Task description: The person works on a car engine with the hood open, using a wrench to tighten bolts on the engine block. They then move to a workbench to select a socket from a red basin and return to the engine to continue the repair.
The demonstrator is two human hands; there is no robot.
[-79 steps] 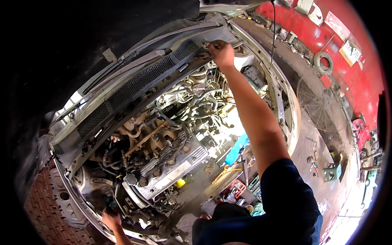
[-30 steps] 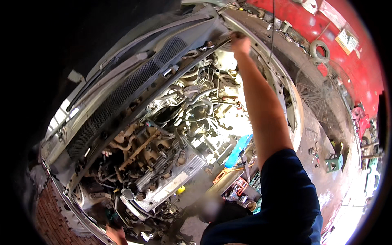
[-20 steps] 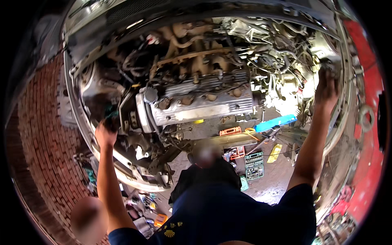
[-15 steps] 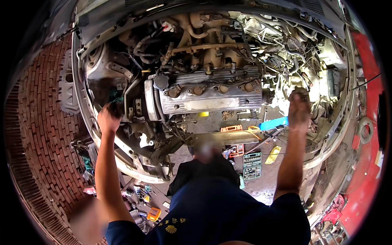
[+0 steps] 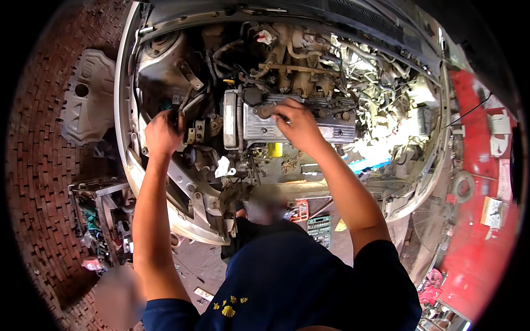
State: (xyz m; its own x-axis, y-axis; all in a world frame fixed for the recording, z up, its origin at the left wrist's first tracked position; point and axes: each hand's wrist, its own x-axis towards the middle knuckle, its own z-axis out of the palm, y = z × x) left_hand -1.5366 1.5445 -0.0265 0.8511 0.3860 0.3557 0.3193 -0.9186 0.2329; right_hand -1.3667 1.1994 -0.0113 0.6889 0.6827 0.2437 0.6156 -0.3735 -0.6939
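Observation:
A car engine with a silver ribbed valve cover (image 5: 331, 132) lies in front of me in the open engine bay. My right hand (image 5: 298, 124) is over the cover's left part. Its fingers are bent and apart from the thumb, with the tips at a round well (image 5: 266, 112). I see nothing held there. Beside the engine's left end, my left hand (image 5: 164, 134) is closed, fingers curled around something dark I cannot make out. Next to it stands a metal mounting bracket (image 5: 197, 131). A dark round filler cap (image 5: 253, 97) sits on the cover's left end.
Car body rails (image 5: 126, 138) frame the bay. A grey metal pan (image 5: 88, 96) lies on the brick floor at left. Below the bay are a green tool case (image 5: 319, 230) and an orange one (image 5: 298, 211). A blue object (image 5: 369, 165) lies right, beneath a bright light.
My right hand has moved left from the brightly lit side onto the valve cover. My left hand stays beside the engine's left end. The whole view has shifted.

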